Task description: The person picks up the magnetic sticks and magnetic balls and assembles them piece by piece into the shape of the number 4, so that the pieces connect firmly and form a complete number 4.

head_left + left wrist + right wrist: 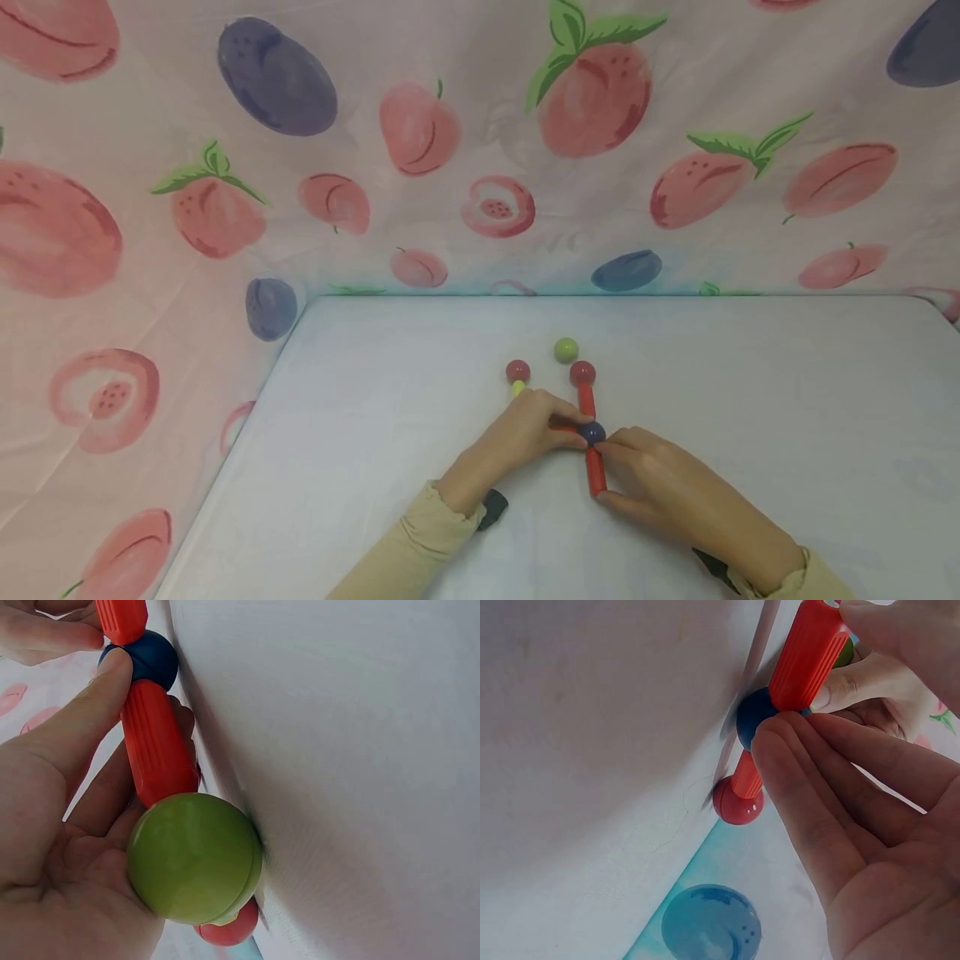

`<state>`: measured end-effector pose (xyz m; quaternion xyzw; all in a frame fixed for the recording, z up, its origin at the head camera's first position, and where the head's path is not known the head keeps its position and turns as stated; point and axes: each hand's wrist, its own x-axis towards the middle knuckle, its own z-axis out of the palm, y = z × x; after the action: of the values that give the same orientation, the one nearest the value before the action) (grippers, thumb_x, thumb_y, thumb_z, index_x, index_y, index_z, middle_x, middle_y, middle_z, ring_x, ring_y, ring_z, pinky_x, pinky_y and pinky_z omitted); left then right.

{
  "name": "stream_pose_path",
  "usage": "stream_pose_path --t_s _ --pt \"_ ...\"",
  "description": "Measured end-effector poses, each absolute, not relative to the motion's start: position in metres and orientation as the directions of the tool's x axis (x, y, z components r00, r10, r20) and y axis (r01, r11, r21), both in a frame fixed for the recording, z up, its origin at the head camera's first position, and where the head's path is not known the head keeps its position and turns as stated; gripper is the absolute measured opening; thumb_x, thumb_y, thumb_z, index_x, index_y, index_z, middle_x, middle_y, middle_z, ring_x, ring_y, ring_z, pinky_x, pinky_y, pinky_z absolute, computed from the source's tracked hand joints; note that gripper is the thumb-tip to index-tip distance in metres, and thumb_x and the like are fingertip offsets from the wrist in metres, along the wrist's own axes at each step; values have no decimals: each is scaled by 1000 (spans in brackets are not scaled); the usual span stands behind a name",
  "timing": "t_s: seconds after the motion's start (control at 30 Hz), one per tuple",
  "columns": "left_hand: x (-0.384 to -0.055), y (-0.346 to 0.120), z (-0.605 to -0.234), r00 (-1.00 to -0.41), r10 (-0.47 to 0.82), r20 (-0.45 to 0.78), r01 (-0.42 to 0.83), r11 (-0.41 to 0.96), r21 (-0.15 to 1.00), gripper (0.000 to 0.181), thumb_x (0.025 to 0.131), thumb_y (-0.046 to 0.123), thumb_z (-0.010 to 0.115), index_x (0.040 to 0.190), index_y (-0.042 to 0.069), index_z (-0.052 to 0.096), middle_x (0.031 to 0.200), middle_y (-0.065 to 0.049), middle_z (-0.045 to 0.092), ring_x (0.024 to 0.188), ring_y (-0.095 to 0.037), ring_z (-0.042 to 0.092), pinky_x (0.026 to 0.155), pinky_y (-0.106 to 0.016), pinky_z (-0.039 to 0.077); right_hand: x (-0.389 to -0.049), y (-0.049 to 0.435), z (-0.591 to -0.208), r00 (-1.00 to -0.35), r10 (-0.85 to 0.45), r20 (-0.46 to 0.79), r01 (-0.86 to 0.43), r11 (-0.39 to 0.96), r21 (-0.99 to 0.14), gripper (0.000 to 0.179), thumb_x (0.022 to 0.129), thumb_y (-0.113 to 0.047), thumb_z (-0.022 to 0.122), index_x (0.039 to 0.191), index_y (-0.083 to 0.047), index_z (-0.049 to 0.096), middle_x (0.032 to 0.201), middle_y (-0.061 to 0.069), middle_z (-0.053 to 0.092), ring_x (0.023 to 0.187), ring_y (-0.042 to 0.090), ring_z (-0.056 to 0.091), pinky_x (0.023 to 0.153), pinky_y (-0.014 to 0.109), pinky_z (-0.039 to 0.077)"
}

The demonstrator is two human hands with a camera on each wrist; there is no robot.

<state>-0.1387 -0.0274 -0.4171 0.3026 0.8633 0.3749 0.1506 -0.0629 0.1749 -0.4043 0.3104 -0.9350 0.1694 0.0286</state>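
Note:
My left hand (525,429) pinches a blue ball (593,433), its thumb on the near side in the left wrist view. Three red rods meet at that ball. The far rod (587,402) ends in a red ball (582,373). Under my left palm, the left rod (159,742) runs to a green ball (196,859), which the hand hides in the head view. My right hand (660,479) grips the near red rod (596,472) lengthwise, thumb at its free end and fingertips against the blue ball.
Past my left hand, another red ball (517,371) sits on a yellow-green rod (519,387) that is partly covered. A loose light green ball (566,349) lies farther back on the white table (360,400). A fruit-print cloth (480,125) hangs behind and at the left.

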Motion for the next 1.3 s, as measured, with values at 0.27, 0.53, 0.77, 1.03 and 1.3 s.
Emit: stream_pose_path --t_s 0.27,0.53,0.77,1.03,1.3 --pt "-139 -27 -418 -774 632 -28 415 541 732 32 82 14 80 114 13 76 105 3 76 89 4 66 82 -9 50 -64 175 -404 -802 -574 165 -595 742 -310 40 75 -23 86 110 -7 73 99 -3 68 88 10 62 77 30 59" --pt "-138 -27 -417 -770 638 -22 416 528 741 32 82 13 80 114 12 76 102 3 77 88 5 66 83 -9 49 -70 177 -396 -815 -555 166 -577 748 -328 41 74 -24 87 108 -7 72 103 0 68 93 14 64 79 33 59" --pt "-138 -28 -416 -767 642 -23 414 521 746 32 83 14 79 114 12 76 102 3 77 88 5 66 84 -9 48 -75 180 -391 -822 -540 179 -567 756 -325 45 74 -20 88 113 -4 71 106 4 68 98 18 66 84 36 58" --pt "-139 -26 -415 -774 633 -28 410 534 740 30 83 14 79 114 12 76 102 2 77 84 5 65 81 -10 50 -86 180 -388 -830 -523 195 -558 777 -289 49 73 -17 88 115 -3 70 108 7 69 101 22 67 85 39 58" --pt "-138 -26 -415 -774 633 -34 398 527 751 31 83 14 79 114 13 76 103 2 77 92 2 69 85 -10 49 -100 184 -392 -815 -525 247 -579 765 -282 49 74 -14 87 117 2 69 110 12 69 103 27 67 86 42 57"
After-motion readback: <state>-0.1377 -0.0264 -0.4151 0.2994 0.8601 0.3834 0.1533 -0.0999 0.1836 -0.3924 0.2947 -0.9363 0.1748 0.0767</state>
